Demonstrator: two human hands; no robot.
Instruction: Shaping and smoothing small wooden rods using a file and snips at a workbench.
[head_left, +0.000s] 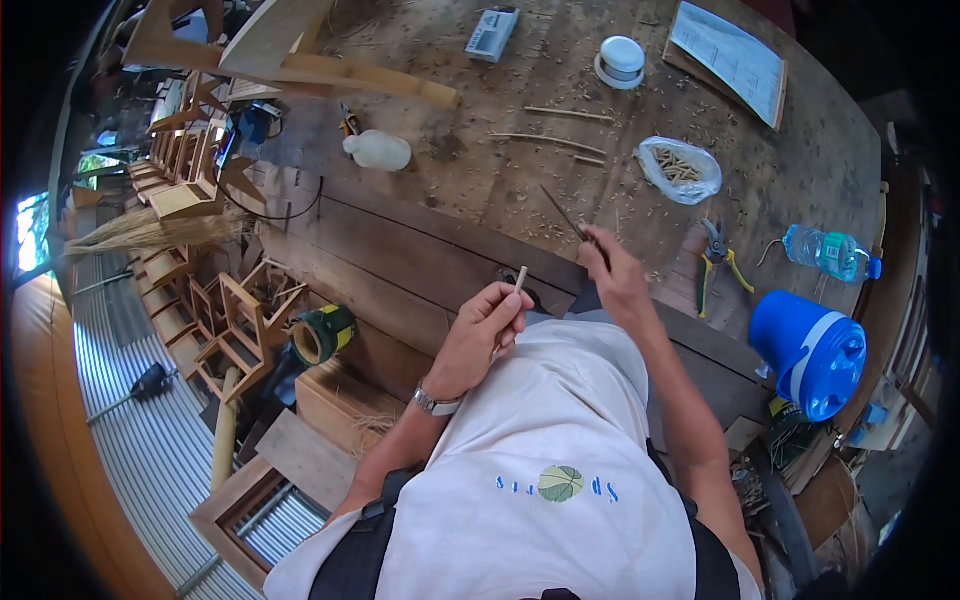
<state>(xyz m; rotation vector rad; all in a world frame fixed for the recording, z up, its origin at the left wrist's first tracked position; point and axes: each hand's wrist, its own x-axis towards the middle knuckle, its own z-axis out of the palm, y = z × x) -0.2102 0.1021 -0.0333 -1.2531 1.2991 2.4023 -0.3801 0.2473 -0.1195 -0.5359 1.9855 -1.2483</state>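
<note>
My left hand [488, 325] pinches a short pale wooden peg [521, 279], which points up in front of my shirt. To its right, my right hand [617, 280] is wrapped round the handle of a thin knife [562, 212]. The narrow dark blade slants up and left over the table edge, apart from the peg. Beyond it on the worktable [450, 215] lie thin wooden sticks [548, 139] among scattered shavings. A clear plastic bag [708, 178] holding many small wooden pegs [677, 164] sits open at the right of the sticks.
Pliers [714, 262] with yellow-green handles, a water bottle [835, 253] and a blue jug [800, 345] stand or lie at right. Farther back are a white round tub [620, 62], a paper sheet [730, 55] and a small box [492, 34]. A whitish bottle [380, 150] and wooden frames [240, 330] are left.
</note>
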